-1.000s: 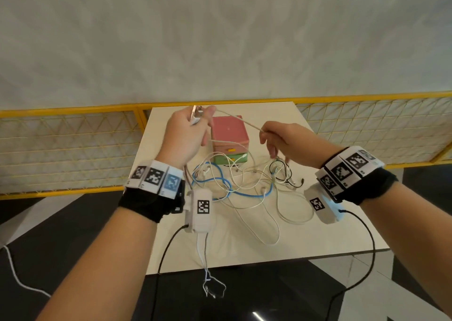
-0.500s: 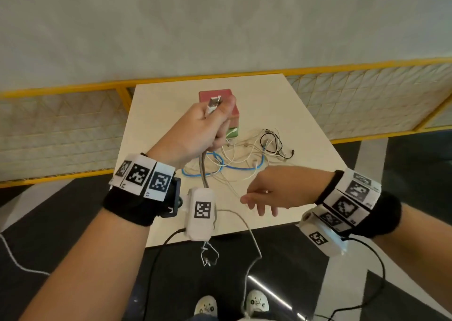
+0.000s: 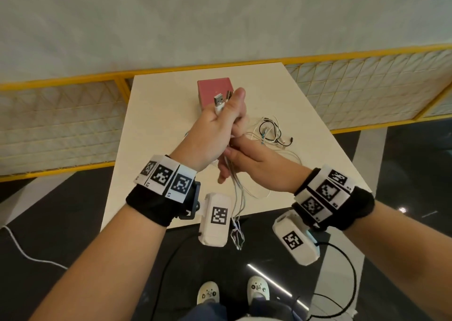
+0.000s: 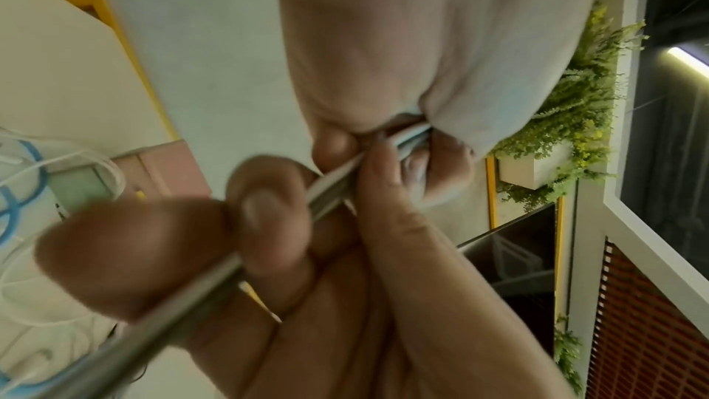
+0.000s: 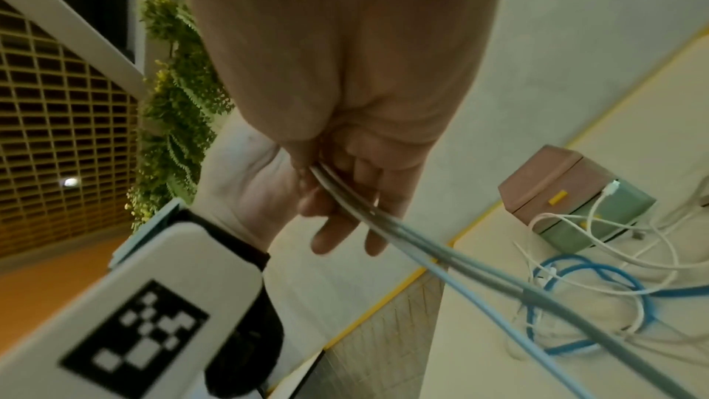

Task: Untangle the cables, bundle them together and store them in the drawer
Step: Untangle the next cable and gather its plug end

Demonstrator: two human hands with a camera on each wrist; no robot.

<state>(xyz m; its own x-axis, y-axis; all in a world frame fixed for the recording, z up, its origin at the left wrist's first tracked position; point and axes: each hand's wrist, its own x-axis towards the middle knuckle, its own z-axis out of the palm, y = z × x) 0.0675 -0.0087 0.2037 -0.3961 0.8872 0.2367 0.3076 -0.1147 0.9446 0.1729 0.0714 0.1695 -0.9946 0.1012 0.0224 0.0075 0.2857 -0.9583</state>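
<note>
Left hand is holding up a gathered bunch of thin white and grey cables, fingers curled round them — silver USB plugs are sticking out above the fist. The strands are hanging down from the fist past the near edge of the cream rectangular desk, their ends dangling over the dark floor.

Right hand is sitting just below the left, thumb and fingers closing round the same bunch; the left wrist view is showing its fingertips pinching the strands.

On the desk, a loose tangle of white, black and blue cables is lying to the right of the hands, well apart from the held bunch. In the right wrist view, the blue cable is looping among white ones in front of the small pink-topped, green-fronted drawer box. That box is standing toward the far side of the desk, a white connector resting against its front; whether the drawer is shut I cannot tell.
</note>
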